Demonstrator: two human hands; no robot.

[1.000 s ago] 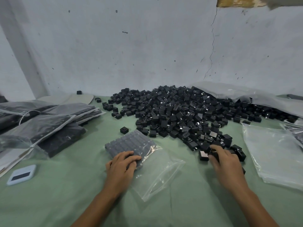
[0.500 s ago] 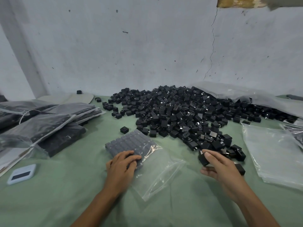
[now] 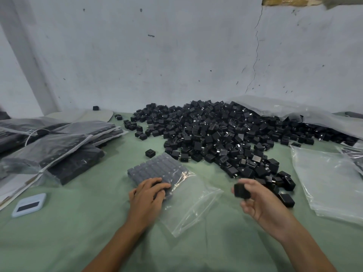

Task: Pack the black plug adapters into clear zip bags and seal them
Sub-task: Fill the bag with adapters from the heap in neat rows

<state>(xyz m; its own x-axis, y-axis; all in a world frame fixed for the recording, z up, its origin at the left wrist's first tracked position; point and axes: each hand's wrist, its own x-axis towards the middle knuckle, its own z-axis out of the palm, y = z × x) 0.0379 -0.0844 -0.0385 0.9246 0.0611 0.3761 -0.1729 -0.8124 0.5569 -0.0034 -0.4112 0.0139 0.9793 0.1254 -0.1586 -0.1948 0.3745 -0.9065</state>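
Note:
A large heap of black plug adapters (image 3: 220,134) covers the far middle of the green table. In front of it lies a clear zip bag (image 3: 188,201), its far half filled with neat rows of adapters (image 3: 155,167). My left hand (image 3: 147,195) rests flat on the near edge of those rows, fingers spread. My right hand (image 3: 261,203) is lifted above the table to the bag's right and pinches one black adapter (image 3: 242,190) between thumb and fingers.
Filled bags of adapters (image 3: 59,150) are stacked at the left. Several empty clear bags (image 3: 330,183) lie at the right. A small pale blue device (image 3: 29,204) sits near the left front. A lone adapter (image 3: 150,153) lies behind the bag. A plastered wall stands behind.
My right hand took an adapter from the heap's near edge, lifted it and moved left toward the bag. My left hand stayed on the bagged rows.

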